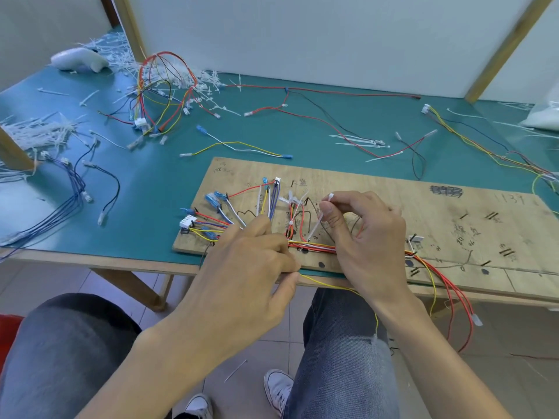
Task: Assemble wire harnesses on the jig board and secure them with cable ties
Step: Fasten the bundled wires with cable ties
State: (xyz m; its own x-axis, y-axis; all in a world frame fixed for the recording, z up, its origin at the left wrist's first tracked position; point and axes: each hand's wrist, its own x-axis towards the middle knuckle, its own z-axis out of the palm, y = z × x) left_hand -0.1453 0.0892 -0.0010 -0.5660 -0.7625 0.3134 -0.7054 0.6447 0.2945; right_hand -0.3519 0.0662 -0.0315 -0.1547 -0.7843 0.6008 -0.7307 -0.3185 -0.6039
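A wooden jig board (378,192) lies on the green table, with a harness of red, yellow, white and blue wires (311,245) strung along its near edge. My left hand (251,267) pinches the wire bundle at the board's front edge. My right hand (363,234) pinches a white cable tie (320,219) that stands up from the bundle between thumb and forefinger. Blue and white connectors (211,204) fan out on the board's left end. Part of the bundle is hidden under both hands.
Loose harnesses (160,95) and piles of white cable ties (39,131) cover the table's back left. Spare ties (360,142) and long wires (484,146) lie beyond the board. A white bag (541,116) sits at the right edge. My knees are below the table edge.
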